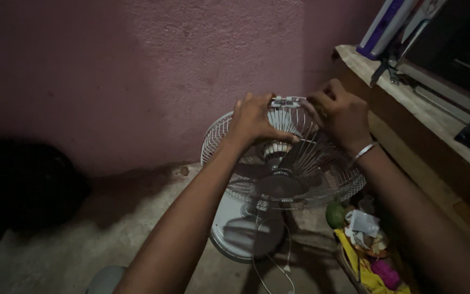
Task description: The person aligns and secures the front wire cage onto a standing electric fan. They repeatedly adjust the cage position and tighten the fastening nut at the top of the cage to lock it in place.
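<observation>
A white table fan [284, 163] stands on the floor against a pink wall, its wire grille tilted toward me. My left hand [255, 118] rests on the top of the grille, fingers curled over the wires with the thumb pointing right. My right hand [341, 113], a metal bangle on its wrist, holds the grille's upper right rim, fingertips at the grey clip [285, 101] on top. The fan's round base [241, 231] sits below, and a white cord [278, 261] trails from it toward me.
A pale shelf [409, 100] runs along the right, carrying boxes and dark items. On the floor at the lower right lies a pile with a green fruit [334, 215], white wrappers and yellow and pink cloth. A dark bundle [25, 185] sits at the left.
</observation>
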